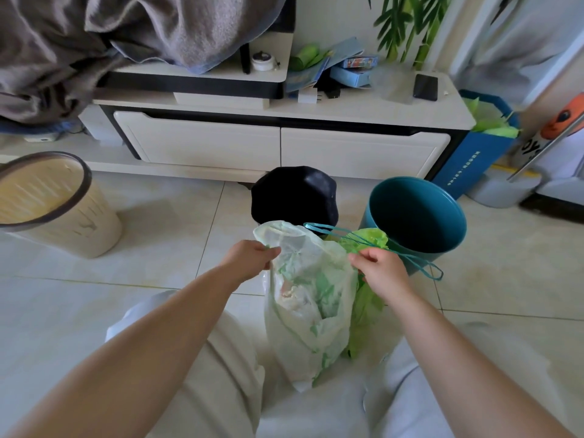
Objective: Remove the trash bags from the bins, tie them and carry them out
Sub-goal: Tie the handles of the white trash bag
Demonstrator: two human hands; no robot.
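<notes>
L hand [252, 259], R hand [384, 273] pinching.

forearms [177, 327]: bare | trousers [230, 384]: loose, pale beige-grey fabric

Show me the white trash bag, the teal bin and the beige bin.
white trash bag [311, 311]: head view, its translucent front.
teal bin [417, 213]: head view, its inner wall.
beige bin [102, 221]: head view, its outer side wall.

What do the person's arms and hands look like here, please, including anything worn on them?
The left forearm and right forearm are bare, with no sleeves in view. The left hand and right hand wear no gloves, and no watch, bracelet or ring shows. Pale trousers cover the knees below.
</notes>
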